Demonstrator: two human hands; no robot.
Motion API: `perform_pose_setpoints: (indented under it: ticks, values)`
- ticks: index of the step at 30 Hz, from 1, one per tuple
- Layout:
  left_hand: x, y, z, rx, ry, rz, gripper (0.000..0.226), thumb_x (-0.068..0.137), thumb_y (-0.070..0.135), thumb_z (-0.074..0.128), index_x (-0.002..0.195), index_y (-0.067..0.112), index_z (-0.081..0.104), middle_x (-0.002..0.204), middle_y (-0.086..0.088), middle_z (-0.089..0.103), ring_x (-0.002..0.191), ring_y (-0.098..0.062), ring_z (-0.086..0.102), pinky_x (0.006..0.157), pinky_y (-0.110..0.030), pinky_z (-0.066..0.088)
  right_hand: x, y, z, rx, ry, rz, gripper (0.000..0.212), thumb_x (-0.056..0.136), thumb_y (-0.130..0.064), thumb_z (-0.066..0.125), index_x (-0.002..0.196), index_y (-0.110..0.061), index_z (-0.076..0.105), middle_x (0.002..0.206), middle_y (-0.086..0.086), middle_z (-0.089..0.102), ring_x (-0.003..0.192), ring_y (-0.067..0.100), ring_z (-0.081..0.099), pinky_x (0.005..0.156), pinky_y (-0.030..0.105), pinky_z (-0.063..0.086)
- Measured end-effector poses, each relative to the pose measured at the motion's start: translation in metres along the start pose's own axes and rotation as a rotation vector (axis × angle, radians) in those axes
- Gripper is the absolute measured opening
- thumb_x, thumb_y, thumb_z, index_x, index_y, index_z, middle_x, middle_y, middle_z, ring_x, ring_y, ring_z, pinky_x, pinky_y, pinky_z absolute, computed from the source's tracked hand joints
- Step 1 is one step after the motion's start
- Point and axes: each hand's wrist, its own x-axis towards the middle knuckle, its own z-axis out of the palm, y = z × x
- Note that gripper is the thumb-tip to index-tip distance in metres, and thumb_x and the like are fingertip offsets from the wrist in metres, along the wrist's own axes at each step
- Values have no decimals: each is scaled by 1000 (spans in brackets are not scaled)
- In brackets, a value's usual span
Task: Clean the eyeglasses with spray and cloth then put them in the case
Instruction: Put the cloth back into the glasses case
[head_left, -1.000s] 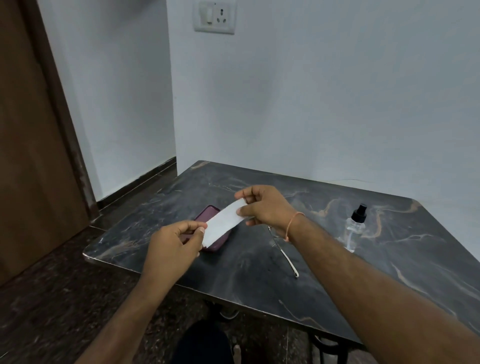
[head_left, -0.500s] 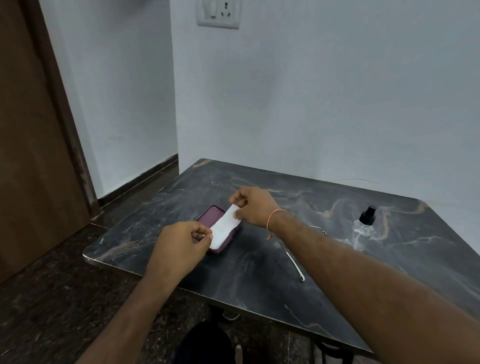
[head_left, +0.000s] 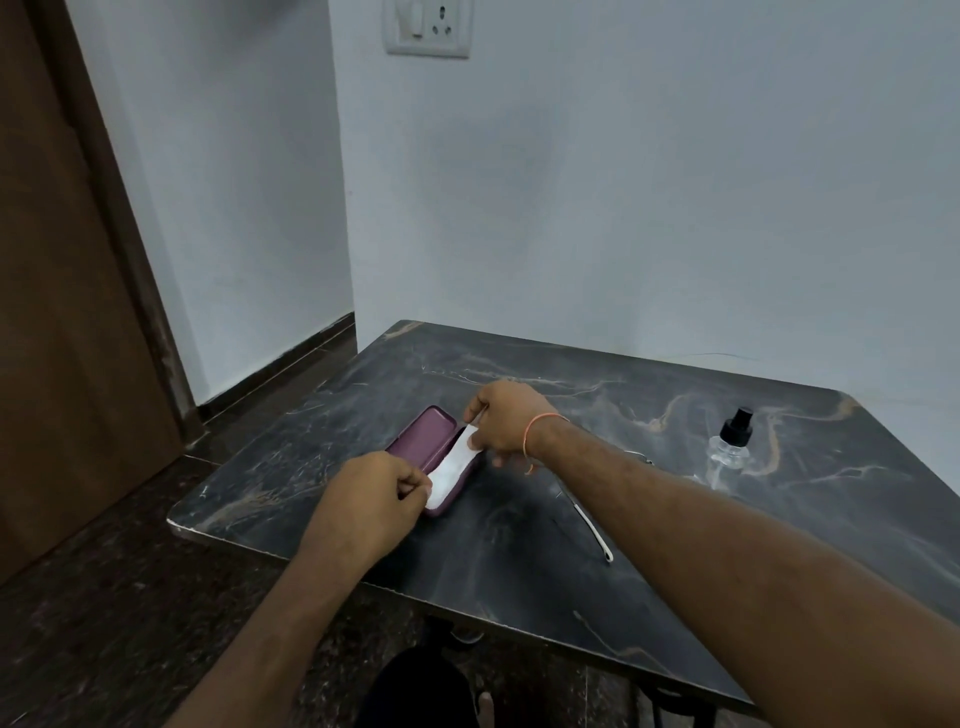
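Both hands pinch a folded white cloth (head_left: 454, 465) by its ends: the left hand (head_left: 376, 496) holds the near end between thumb and fingers, the right hand (head_left: 506, 423) the far end. The cloth lies low along the open maroon case (head_left: 423, 441), in or just over its near half; which, I cannot tell. The case sits on the dark marble desk (head_left: 519, 561). The glasses (head_left: 592, 525) lie on the desk right of the case, mostly hidden by the right forearm. A clear spray bottle (head_left: 730, 449) with a black cap stands farther right. No readable writing shows.
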Motion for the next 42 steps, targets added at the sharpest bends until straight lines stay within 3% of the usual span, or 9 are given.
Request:
perform_pose_setpoints:
  ticks: [2, 4, 8, 10, 15, 23, 32, 38, 42]
  values:
    - [0, -1, 2, 38, 13, 40, 14, 103, 29, 75, 107, 29, 88, 99, 14, 83, 83, -1, 69, 74, -17, 47, 1, -4, 1, -6, 17, 9, 25, 95, -10, 82, 112, -25, 71, 92, 11, 80, 66, 28, 83, 35, 28, 52]
    - [0, -1, 3, 72, 21, 65, 16, 104, 30, 73, 105, 26, 89, 96, 12, 79, 81, -5, 68, 71, -22, 45, 1, -8, 3, -59, 44, -10, 21, 95, -14, 83, 110, -25, 73, 91, 7, 80, 62, 24, 82, 37, 26, 52]
    - [-1, -4, 2, 77, -26, 76, 22, 108, 30, 67, 98, 25, 86, 87, 7, 73, 74, -12, 68, 68, -33, 51, 0, -10, 5, -248, 114, -57, 24, 87, -26, 90, 110, -28, 82, 110, 1, 81, 94, 26, 78, 80, 36, 65]
    - [-3, -6, 3, 72, -33, 88, 27, 111, 31, 61, 94, 26, 82, 93, 9, 71, 76, -10, 67, 70, -34, 54, 1, -9, 5, -282, 134, -69, 25, 85, -29, 91, 108, -28, 83, 112, 1, 80, 104, 28, 75, 89, 38, 63]
    - [-12, -12, 3, 7, -6, 90, 24, 101, 63, 63, 101, 41, 74, 108, 19, 54, 90, 0, 60, 75, -28, 53, 1, -1, 3, -277, 44, -193, 26, 86, -30, 92, 110, -27, 82, 112, -2, 78, 86, 18, 67, 81, 30, 54]
    - [-19, -24, 10, -19, 130, 66, 25, 99, 44, 76, 121, 33, 80, 136, 20, 46, 90, -1, 62, 80, -26, 58, -12, 22, -10, -337, 50, -266, 9, 87, -30, 86, 95, -28, 87, 99, -8, 80, 93, 16, 71, 80, 32, 56]
    - [-12, -24, 13, 51, 113, 55, 49, 106, 49, 65, 153, 35, 64, 156, 15, 59, 122, -11, 65, 101, -30, 54, -39, 34, -15, -419, 21, -297, 12, 89, -35, 76, 88, -30, 87, 94, -10, 80, 86, 16, 68, 74, 32, 55]
    - [-10, -24, 9, 63, 78, 63, 51, 108, 47, 63, 157, 34, 59, 162, 18, 55, 117, -10, 69, 101, -26, 49, -53, 35, -20, -468, 32, -399, 18, 95, -37, 70, 100, -31, 87, 107, -7, 71, 102, 19, 68, 80, 34, 54]
    - [-6, -25, 5, 56, 34, 58, 48, 106, 44, 66, 152, 33, 65, 159, 18, 58, 127, -10, 66, 106, -30, 51, -72, 45, -29, -380, 134, -467, 23, 102, -38, 66, 113, -30, 85, 109, -6, 68, 103, 18, 67, 83, 33, 51]
